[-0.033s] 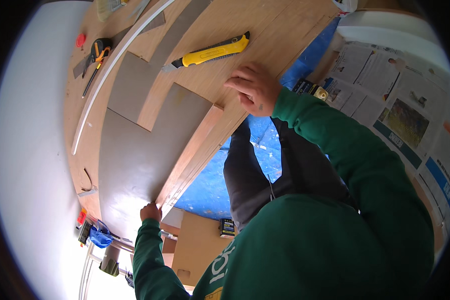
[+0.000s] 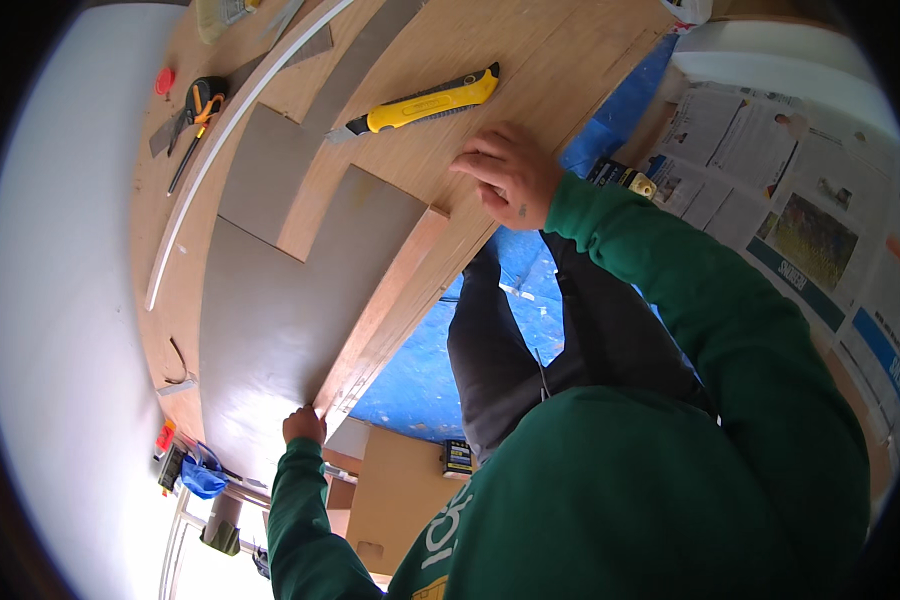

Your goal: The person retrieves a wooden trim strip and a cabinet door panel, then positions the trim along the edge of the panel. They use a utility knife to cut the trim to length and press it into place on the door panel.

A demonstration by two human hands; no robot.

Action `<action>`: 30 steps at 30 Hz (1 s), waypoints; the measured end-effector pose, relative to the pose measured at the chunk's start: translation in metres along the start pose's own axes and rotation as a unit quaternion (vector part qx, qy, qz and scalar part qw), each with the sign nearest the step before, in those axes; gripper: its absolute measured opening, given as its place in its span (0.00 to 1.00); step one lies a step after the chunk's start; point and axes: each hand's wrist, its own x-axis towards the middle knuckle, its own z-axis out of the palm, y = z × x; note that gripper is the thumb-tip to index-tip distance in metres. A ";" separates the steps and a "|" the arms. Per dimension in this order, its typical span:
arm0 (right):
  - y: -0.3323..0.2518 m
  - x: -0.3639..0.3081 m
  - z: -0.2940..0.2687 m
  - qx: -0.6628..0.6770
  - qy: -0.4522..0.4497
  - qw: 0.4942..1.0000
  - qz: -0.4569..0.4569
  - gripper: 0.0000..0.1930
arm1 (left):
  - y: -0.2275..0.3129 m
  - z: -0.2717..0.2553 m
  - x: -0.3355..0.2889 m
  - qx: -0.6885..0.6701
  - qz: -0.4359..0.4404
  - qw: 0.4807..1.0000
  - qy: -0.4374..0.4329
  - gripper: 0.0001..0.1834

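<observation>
The long work is laid out but, as I judge it, only partly done. The large grey sheet lies flat on the wooden tabletop, one deep step already shaped into its far side, and a smaller grey piece sits up against it with a fine dividing line between. Along the sheet's near edge runs a narrow wooden strip; whether it overlaps that edge or only butts against it, I cannot tell. My left hand is at the strip's lower end, fingers bent; I can't make out whether it grips or merely presses there. My right hand rests half-curled on the tabletop beyond the strip's other end, with nothing visible in it. I take the strip as lined up or nearly so, with nothing showing that it is fixed. The yellow utility knife lies out of both hands, its blade over a slim grey band, and the pencil lies untouched past the white strip, so any further marking or trimming would be left to do.
</observation>
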 end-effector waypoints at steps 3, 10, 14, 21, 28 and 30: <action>0.002 -0.005 -0.003 -0.025 -0.005 1.000 -0.002 0.21 | 0.000 -0.001 0.004 0.015 0.014 1.000 0.018 0.23; 0.010 -0.007 0.006 -0.063 0.009 0.998 -0.026 0.22 | 0.009 -0.018 0.000 0.015 0.025 0.999 0.023 0.22; 0.006 -0.010 0.010 -0.076 0.014 0.997 -0.009 0.21 | 0.008 -0.020 -0.001 0.042 0.032 0.998 0.017 0.21; -0.002 -0.007 0.010 -0.080 -0.019 0.996 -0.038 0.21 | 0.002 -0.012 0.003 0.049 0.027 0.998 0.019 0.25; -0.023 0.015 0.017 -0.112 -0.168 0.978 -0.058 0.20 | 0.001 -0.019 0.001 0.092 0.040 0.995 0.009 0.29; -0.023 0.011 0.021 -0.098 -0.140 0.983 -0.064 0.16 | 0.003 -0.019 0.000 0.095 0.037 0.995 0.019 0.29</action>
